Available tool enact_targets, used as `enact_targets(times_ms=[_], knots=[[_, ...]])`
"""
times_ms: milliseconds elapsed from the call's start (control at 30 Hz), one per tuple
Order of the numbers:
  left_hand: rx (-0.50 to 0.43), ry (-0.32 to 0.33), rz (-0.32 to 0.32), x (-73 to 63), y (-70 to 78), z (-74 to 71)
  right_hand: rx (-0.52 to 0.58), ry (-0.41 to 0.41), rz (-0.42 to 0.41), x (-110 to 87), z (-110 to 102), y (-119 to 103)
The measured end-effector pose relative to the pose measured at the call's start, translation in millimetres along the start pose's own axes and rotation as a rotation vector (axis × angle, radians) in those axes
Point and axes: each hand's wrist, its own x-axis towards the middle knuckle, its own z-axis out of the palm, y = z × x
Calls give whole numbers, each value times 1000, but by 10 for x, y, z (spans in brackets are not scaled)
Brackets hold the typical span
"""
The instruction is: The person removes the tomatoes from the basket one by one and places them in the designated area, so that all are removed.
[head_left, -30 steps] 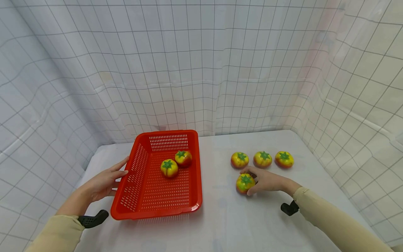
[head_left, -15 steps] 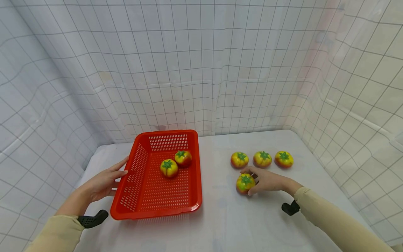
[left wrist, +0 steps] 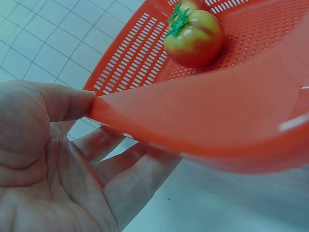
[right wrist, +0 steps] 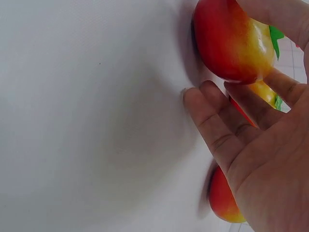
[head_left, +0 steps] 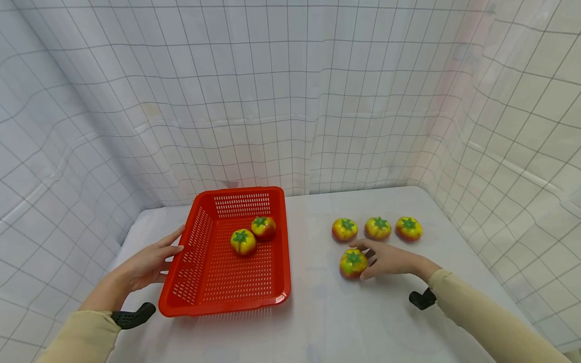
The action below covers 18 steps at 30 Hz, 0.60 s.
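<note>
A red plastic basket [head_left: 237,283] with slotted walls stands on the left of the table. My left hand [head_left: 147,264] holds its left rim; in the left wrist view the thumb lies on the rim and the other fingers reach beneath it. Two yellow-red toy tomatoes with green leaf tops sit inside, a front one [head_left: 243,242] and a rear one [head_left: 264,228]. Right of the basket, another toy tomato [head_left: 353,264] rests on the table. My right hand [head_left: 392,259] is beside it, with fingers spread loosely around its right side, not gripping it.
Behind the right hand, three more toy tomatoes stand in a row: a left one [head_left: 344,230], a middle one [head_left: 378,228] and a right one [head_left: 409,229]. White gridded curtains [head_left: 290,101] enclose the white table [head_left: 313,312] at the back and sides.
My right hand has drawn slightly to the right, its fingers and thumb loosening from the tomato, which stays in place. The left hand and basket look unchanged.
</note>
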Motion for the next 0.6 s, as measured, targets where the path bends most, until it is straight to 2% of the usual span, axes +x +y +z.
enact_targets(times_ms=[267, 600], knots=[[-6, -1, 1, 7, 2, 5, 17, 20, -55, -107, -95, 21], [-5, -2, 6, 17, -20, -10, -28, 118, -77, -261, -256, 43]])
